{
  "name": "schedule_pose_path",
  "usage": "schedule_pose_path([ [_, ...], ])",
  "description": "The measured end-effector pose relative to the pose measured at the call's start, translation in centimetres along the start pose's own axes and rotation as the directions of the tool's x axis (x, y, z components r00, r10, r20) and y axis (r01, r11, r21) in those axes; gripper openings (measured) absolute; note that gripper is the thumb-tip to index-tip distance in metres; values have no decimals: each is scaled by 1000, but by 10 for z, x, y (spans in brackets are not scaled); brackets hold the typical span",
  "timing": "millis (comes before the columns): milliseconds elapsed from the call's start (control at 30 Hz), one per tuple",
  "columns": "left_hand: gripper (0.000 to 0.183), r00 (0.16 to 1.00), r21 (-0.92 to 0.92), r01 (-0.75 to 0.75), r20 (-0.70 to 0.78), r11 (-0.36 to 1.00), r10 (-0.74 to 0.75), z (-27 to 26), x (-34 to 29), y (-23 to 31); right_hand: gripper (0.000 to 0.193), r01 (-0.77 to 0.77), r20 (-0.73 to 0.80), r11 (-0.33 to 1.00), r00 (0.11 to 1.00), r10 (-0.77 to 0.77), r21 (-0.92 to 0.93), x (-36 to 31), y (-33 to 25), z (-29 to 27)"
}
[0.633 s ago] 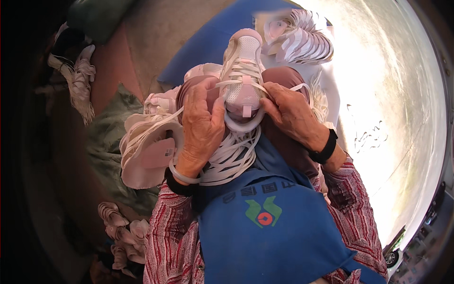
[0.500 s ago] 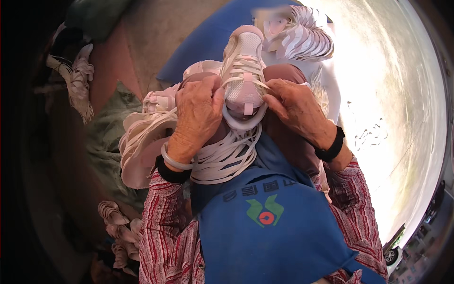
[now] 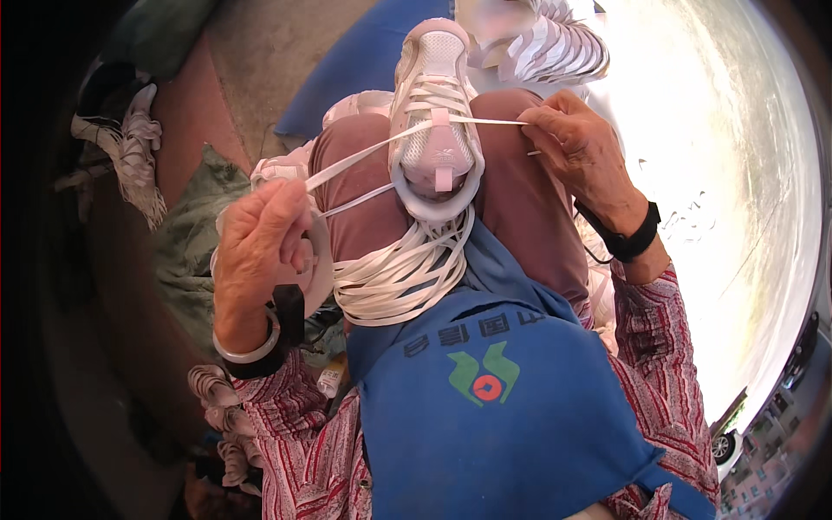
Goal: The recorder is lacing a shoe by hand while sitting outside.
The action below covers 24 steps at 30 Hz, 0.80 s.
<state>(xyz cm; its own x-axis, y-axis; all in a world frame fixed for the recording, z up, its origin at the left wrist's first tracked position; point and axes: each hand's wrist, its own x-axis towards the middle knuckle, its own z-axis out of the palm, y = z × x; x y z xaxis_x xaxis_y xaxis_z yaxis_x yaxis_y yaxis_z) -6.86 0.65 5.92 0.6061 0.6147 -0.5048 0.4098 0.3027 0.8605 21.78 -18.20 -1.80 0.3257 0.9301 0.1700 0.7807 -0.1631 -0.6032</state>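
Note:
A white and pale pink sneaker [image 3: 439, 143] rests between my knees, its toe pointing away from me and its heel toward me. White lacing crosses its tongue. My left hand [image 3: 264, 238], out to the left of the shoe, pinches a flat white shoelace [image 3: 360, 158] that stretches taut from the upper eyelets. On the right, my right hand [image 3: 576, 143] pinches the lace's other end, pulled out level from the shoe. A thick bundle of loose white laces [image 3: 403, 276] lies in my lap just below the heel.
A blue apron [image 3: 511, 425] covers my lap. Stacked pale shoe parts [image 3: 559, 43] sit at the far right, beside a blue surface [image 3: 334, 65]. More shoe pieces [image 3: 139, 143] lie far left, and others [image 3: 230, 416] lower left. Green cloth [image 3: 186, 251] is spread at the left.
Both hands have moved apart from the shoe's sides, drawing the lace ends out left and right. The left hand has also come nearer to me. The shoe sits slightly higher in view.

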Motion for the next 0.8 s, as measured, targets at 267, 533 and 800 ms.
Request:
schedule_pose_path([
  [267,26,870,-763,-409,-160,501,467,-129,-56,17,15,-331,44,926,944,328,179,-37,22,-19],
  [533,9,758,-849,-494,-316,187,570,-172,-64,9,31,-586,-4,805,809,588,-97,-46,47,-52],
  [800,25,873,-128,-453,-266,883,409,0,6,-7,21,-313,78,794,944,320,521,-2,-30,-13],
])
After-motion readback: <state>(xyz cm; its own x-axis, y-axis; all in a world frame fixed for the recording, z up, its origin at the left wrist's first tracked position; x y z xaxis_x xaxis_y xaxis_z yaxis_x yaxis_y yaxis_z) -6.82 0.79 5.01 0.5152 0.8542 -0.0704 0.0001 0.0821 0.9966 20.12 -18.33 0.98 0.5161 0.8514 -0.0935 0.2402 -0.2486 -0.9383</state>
